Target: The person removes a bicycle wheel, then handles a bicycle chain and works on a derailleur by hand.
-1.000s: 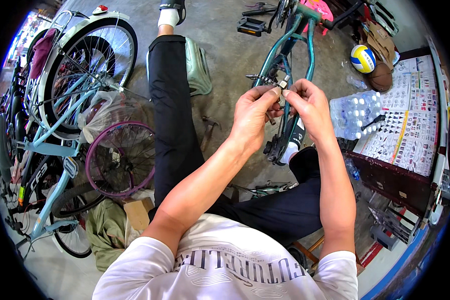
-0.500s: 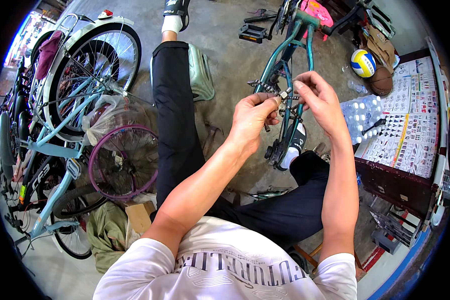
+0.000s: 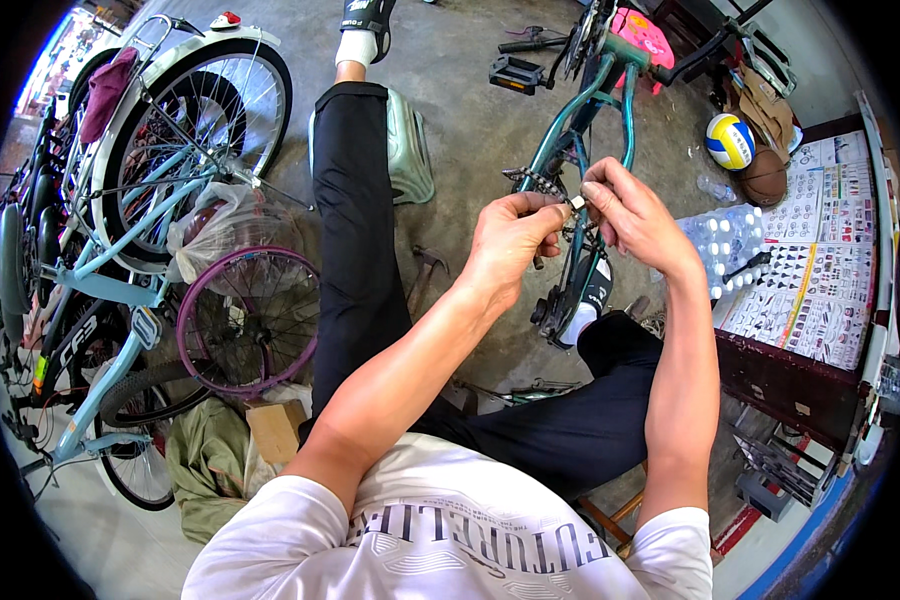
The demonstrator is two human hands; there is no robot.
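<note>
In front of the teal bicycle frame [image 3: 567, 112], my two hands meet at the bicycle chain [image 3: 536, 182]. My left hand [image 3: 508, 242] is closed round a small metal tool [image 3: 577, 202]; its silver block shows at the fingertips, and a dark end sticks out below the fingers. My right hand [image 3: 632, 212] pinches right beside that block, apparently on the chain, though the fingers cover most of it. Part of the chain loops up to the left of the fingertips. Between my legs and beyond, the frame leans away with a pedal [image 3: 516, 73] at its far end.
Bicycles, including a light blue one [image 3: 115, 293], crowd the left side near a purple wheel rim [image 3: 185, 335]. A pale green stool [image 3: 407, 150] stands past my left leg, and a hammer [image 3: 428, 262] lies nearby. At right are water bottles [image 3: 727, 235], balls [image 3: 729, 141] and a paper-covered table [image 3: 830, 290].
My hands have come closer together, and my right fingers now pinch near the silver block. The chain below them is more covered. The view has shifted slightly.
</note>
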